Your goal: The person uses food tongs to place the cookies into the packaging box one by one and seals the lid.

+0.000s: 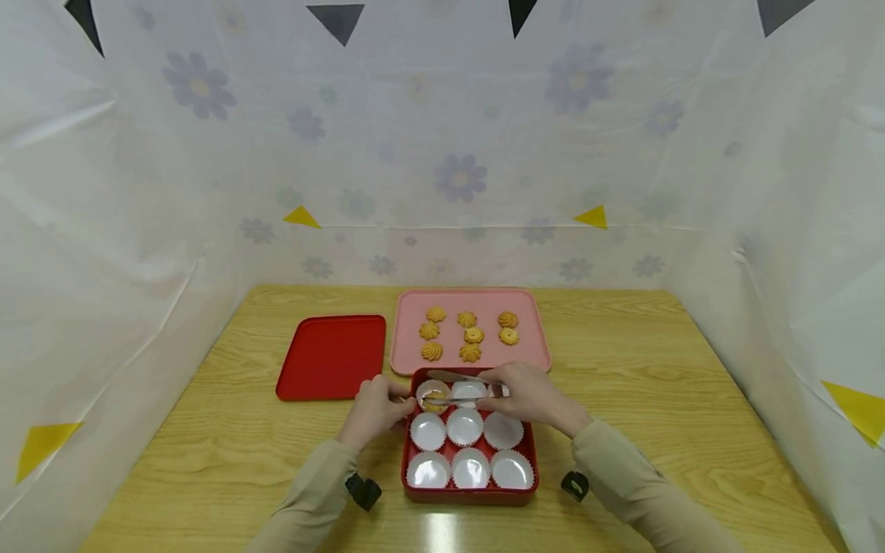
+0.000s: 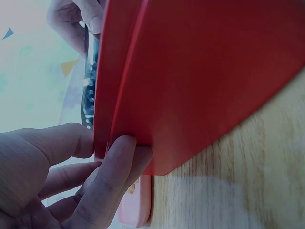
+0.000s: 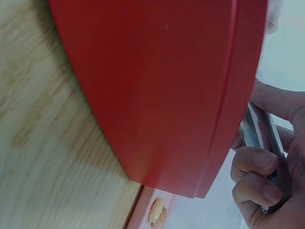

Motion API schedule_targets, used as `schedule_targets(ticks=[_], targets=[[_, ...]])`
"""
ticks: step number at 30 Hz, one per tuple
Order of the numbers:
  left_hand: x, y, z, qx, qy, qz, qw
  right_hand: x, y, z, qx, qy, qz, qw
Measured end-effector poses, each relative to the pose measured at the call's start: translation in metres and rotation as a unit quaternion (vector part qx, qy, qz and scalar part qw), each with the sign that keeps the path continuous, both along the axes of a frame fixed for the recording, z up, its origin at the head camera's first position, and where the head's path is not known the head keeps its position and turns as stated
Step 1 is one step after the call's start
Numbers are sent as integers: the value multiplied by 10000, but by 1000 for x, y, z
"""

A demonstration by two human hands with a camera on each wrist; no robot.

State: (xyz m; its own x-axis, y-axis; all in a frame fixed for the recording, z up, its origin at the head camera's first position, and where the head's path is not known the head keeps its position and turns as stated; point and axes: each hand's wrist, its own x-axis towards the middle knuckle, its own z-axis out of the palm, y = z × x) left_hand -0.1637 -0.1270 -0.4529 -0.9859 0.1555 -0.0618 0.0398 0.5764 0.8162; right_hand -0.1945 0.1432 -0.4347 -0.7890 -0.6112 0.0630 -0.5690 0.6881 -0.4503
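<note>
A red box (image 1: pixel 469 497) stands on the table, with white paper cups (image 1: pixel 464 426) set in rows inside it. My right hand (image 1: pixel 528 393) grips metal tongs (image 1: pixel 456 376) above the back row. The tips of the tongs reach into the back-left cup, where a golden cookie (image 1: pixel 435 400) sits partly hidden by them. At the box's back-left corner, my left hand (image 1: pixel 376 411) pinches the rim, the thumb on top and fingers against the outer wall (image 2: pixel 157 86). In the right wrist view, curled fingers (image 3: pixel 257 162) wrap the tong handles.
Behind the box lies a pink tray (image 1: pixel 408 307) with several cookies (image 1: pixel 470 352) on it. A flat red lid (image 1: pixel 332 357) lies to the left, beside the tray. Patterned white sheeting (image 1: pixel 442 115) encloses the wooden table (image 1: pixel 622 369) at the back and both sides.
</note>
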Motion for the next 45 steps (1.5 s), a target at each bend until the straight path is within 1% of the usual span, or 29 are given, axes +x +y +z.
schedule_targets(ticks=[6,10,12,14,16,21,23,28,33,38,42,45], targets=[[0,0,-1,-31,-3,28,10000,2,8,-6,-356,-83,-81,9993],[0,0,-1,3,-2,28,10000,5,16,-9,-840,-322,-116,9959],[0,0,-1,25,-18,32,10000,6,20,-10,-1081,-434,-208,9930],[0,0,-1,40,-34,38,10000,6,24,-12,-1302,-524,-403,9893],[0,-1,-1,50,-53,43,10000,6,27,-14,-1506,-514,-610,9854],[0,-1,-1,99,-92,41,9999,6,34,-16,-1853,-449,-1319,9728],[0,-1,-1,130,-110,36,9998,5,37,-17,-1857,-424,-1671,9674],[0,-1,0,177,-149,8,9997,0,45,-19,-1742,-282,-2248,9583],[0,-1,0,167,-128,4,9998,-7,52,-19,-1575,-139,-2427,9571],[0,0,0,150,-100,19,9998,-14,61,-21,-1393,-236,-2628,9544],[0,0,-1,159,-114,29,9998,-21,66,-27,-1229,-263,-2851,9502],[-1,0,-1,122,-90,34,9999,-26,68,-32,-1101,-193,-2943,9491]])
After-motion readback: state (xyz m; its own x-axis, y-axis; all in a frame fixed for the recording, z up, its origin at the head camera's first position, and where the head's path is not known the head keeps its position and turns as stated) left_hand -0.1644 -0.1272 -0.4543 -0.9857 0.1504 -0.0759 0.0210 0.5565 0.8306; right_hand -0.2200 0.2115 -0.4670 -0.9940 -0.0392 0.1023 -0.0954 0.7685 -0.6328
